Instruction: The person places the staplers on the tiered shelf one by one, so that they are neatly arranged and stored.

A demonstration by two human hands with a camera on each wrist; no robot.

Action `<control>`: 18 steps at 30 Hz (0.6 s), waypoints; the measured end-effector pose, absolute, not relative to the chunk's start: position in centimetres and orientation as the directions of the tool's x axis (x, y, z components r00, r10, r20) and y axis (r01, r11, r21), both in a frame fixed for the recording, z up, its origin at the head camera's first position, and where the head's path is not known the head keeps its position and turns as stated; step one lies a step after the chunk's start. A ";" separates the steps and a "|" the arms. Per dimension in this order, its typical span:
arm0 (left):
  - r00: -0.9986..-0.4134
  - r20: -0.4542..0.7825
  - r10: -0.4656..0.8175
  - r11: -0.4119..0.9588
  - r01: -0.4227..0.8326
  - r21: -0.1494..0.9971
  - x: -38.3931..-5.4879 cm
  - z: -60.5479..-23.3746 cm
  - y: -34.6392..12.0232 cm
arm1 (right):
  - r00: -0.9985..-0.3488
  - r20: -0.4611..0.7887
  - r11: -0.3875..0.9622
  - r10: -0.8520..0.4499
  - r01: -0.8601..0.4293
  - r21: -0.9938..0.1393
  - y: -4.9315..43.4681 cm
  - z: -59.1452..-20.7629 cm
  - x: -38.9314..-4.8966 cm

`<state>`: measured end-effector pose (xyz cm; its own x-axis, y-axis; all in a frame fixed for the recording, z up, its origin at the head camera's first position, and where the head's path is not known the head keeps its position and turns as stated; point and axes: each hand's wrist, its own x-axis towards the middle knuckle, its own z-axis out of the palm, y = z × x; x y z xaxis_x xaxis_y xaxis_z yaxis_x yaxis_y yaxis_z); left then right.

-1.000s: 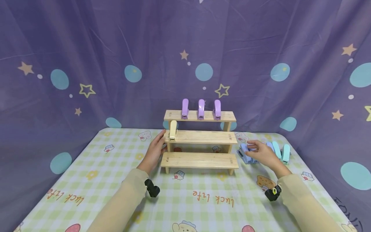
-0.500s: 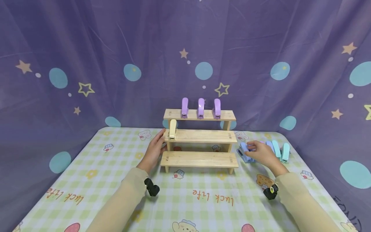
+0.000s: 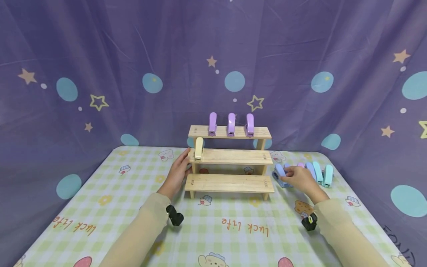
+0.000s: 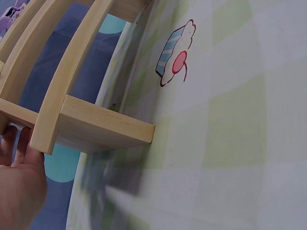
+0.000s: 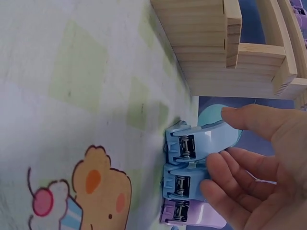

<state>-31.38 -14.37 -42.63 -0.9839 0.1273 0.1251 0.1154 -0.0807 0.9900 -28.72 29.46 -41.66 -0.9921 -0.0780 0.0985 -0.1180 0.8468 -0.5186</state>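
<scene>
Pinches a blue stapler (image 5: 211,136) by its handle with the right hand (image 3: 301,180), with the thumb on one side and the fingers (image 5: 225,170) curled on the other, closed down so as to leave only the handle in the gap. Has this stapler on the tabletop (image 3: 110,178), near the right end of the wooden stand (image 3: 230,183) and apart from that stand. Shows a second blue stapler (image 5: 184,182) right beside the first, partly behind the fingertips; cannot tell about contact there. Goes on along the row with a purple stapler (image 5: 196,214), largely hidden by the right hand in the head view, then a third blue stapler (image 3: 310,170) and two teal staplers (image 3: 328,175) at the far end.

Rests the left hand (image 3: 175,174) against the left end of the stand's middle board, with the fingers fairly straight and touching the wood; cannot make out the thumb clearly. Bears a yellow stapler (image 3: 198,149) upright on that board, near the left fingertips, and three purple staplers (image 3: 231,125) spaced along the top board.

Works over a green-and-white checked cloth (image 3: 200,217), before a purple curtain (image 3: 200,37) printed with stars and ovals. Wears pale sleeves (image 3: 347,230) and a black device (image 3: 175,216) on each wrist
</scene>
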 end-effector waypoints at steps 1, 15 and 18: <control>-0.984 0.126 0.130 -0.087 0.115 0.990 -31.4 -42.6 -14.4 | -0.992 0.103 0.847 -0.076 -0.119 -0.518 29.5 -41.7 -28.7; -0.981 0.130 0.141 -0.098 0.117 0.988 -31.7 -42.9 -14.3 | -0.989 0.123 0.859 -0.079 -0.131 -0.496 29.1 -42.5 -29.0; -0.982 0.128 0.141 -0.099 0.114 0.989 -31.7 -42.9 -14.3 | -0.990 0.122 0.862 -0.077 -0.127 -0.491 29.1 -42.5 -29.0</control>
<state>-31.67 -14.32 -42.91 -0.9818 0.1408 0.1277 0.1145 -0.0986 0.9885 -29.01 29.05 -42.48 -0.9896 -0.0769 0.1216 -0.1273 0.8620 -0.4907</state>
